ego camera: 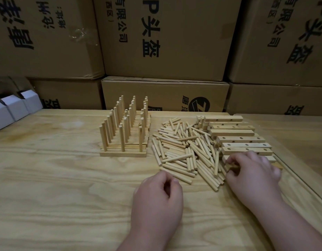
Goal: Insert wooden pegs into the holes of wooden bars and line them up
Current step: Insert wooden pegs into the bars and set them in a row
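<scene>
While the person is leaning over the table [48, 178], seen from the head camera, the right hand [254, 171] is curling its fingers around the near end of a loose wooden bar [231, 166] at the front of the bar stack [238, 138], pinching it against the thumb. The left hand [156, 192] is resting on the table with its fingers curled in loosely, holding nothing that I can see.

The loose pegs [185, 153] are lying in a jumbled heap between the two hands and the stack, just beside the bar being gripped. The finished bars [124, 134], each with pegs standing upright, are lined up in rows to the left of the heap.

Judging from this, the risk is in the lift: the bar is touching the pegs and the bars behind it, so dragging it out could be scattering pegs toward the table edge or tipping the stack. A careless sweep leftward could also be knocking the upright pegs askew.

The table is pale wood with a strong grain. Behind it, brown cardboard cartons [165, 42] printed with black characters are stacked like a wall, and small white boxes [13, 107] are sitting at the far left.
</scene>
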Tool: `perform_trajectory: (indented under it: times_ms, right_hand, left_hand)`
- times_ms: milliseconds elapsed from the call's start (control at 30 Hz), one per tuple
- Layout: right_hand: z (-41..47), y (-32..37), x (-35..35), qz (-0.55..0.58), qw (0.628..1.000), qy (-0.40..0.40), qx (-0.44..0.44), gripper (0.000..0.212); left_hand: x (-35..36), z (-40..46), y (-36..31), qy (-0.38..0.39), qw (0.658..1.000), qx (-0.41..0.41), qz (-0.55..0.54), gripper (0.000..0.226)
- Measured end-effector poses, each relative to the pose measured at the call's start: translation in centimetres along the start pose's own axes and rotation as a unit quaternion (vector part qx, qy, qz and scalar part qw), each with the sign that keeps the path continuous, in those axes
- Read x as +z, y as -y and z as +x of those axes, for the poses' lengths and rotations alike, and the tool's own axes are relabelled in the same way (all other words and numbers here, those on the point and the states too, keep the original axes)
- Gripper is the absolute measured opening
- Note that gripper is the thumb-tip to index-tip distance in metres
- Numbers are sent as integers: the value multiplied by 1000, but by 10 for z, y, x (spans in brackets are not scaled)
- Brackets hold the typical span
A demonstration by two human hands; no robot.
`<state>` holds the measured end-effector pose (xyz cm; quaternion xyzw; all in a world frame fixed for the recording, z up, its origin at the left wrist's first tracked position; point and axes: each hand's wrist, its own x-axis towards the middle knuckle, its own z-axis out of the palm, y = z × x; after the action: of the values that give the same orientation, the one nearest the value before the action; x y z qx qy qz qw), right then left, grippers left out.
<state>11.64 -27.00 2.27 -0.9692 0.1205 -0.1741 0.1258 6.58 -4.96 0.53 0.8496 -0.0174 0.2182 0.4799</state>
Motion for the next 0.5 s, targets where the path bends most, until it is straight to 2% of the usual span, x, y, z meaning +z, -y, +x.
perform_trajectory:
  times_ms: [233,400,500]
  right_hand:
    - [-2,1,-2,0,1000,-2,5,23]
    - [-2,2,-4,-11,1000,0,8,24]
    - [-3,2,-5,-19,1000,1,9,26]
  left_hand:
    - [1,2,-2,34,999,-4,16,23]
    - [-1,2,-4,7,998,-16,63,12]
    - [-1,3,-1,41,990,-53,128,36]
